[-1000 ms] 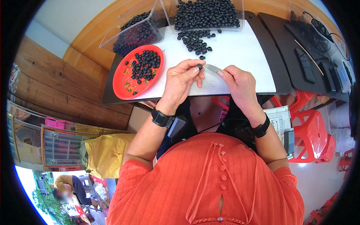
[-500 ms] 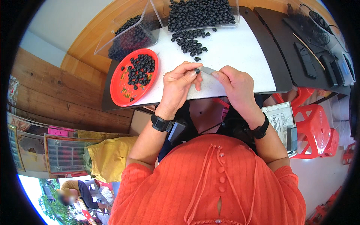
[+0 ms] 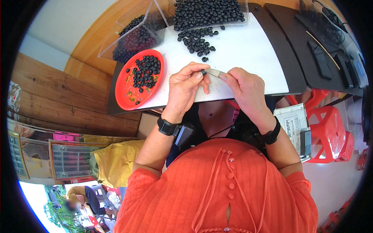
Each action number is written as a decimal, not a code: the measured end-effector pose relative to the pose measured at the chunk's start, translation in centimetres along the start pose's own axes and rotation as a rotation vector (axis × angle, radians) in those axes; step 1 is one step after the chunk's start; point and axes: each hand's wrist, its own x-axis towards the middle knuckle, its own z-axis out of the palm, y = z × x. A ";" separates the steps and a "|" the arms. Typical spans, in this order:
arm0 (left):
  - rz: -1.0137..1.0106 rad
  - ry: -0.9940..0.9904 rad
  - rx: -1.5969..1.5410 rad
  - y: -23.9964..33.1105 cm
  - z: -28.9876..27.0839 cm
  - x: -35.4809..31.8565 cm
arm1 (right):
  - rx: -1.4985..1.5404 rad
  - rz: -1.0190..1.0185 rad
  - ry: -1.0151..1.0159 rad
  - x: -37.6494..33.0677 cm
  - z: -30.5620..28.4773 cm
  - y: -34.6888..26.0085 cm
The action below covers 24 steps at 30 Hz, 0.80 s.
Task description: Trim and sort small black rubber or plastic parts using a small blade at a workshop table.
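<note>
My left hand (image 3: 183, 86) pinches a small round black bead-like piece (image 3: 203, 72) between thumb and fingers. In my right hand (image 3: 248, 92) is a small knife with a flat grey blade (image 3: 213, 72), its tip resting at that piece. Both hands are held over the near edge of the white board (image 3: 256, 58). Just beyond them lies a loose spill of the same black pieces (image 3: 199, 46), some showing a hole. Left of my left hand stands a red plate (image 3: 123, 95) with more black pieces and a few green-yellow marks.
Two clear plastic bins, one at the back (image 3: 246, 15) and one at the back left (image 3: 105, 53), hold many black pieces. Dark tables (image 3: 287, 46) carry a phone-like slab (image 3: 319, 58) and a thin stick. Red stools (image 3: 326, 134) and a pale box (image 3: 290, 120) stand right; a person sits far left.
Hardly anything differs. The knife blade has turned slightly against the black piece, and the whole view has shifted a little; both hands keep their holds.
</note>
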 end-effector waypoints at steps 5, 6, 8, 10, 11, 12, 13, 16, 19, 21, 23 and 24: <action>0.026 0.011 0.022 -0.1 0.4 0.0 | 0.007 -0.025 0.026 0.0 0.1 0.2; 0.034 0.012 0.034 0.0 0.5 0.0 | 0.009 -0.024 0.025 0.0 0.1 0.1; 0.031 0.013 0.045 0.1 0.5 0.0 | 0.012 -0.021 0.025 0.1 0.1 0.1; 0.026 0.015 0.055 0.1 0.6 0.0 | 0.010 -0.027 0.027 0.0 0.1 0.2; 0.030 0.016 0.058 0.1 0.6 0.0 | 0.011 -0.026 0.026 0.0 0.1 0.2; 0.035 0.018 0.062 0.2 0.6 0.0 | 0.006 -0.027 0.013 0.0 0.1 0.2; 0.034 0.020 0.063 0.1 0.6 0.0 | 0.001 -0.029 -0.001 0.0 0.1 0.2; 0.045 0.019 0.074 -0.2 0.5 0.1 | -0.029 -0.054 0.022 0.0 0.2 0.3; 0.050 0.043 0.069 -0.3 0.6 0.0 | -0.045 -0.064 0.013 -0.1 0.3 0.4; 0.041 0.061 0.032 -0.2 0.8 -0.1 | -0.075 -0.080 0.001 -0.2 0.2 0.2; 0.040 0.065 0.046 -0.3 0.7 -0.1 | -0.104 -0.098 -0.012 -0.3 0.2 0.2; 0.039 0.063 0.060 -0.3 0.7 -0.1 | -0.051 -0.096 0.006 -0.3 0.3 0.3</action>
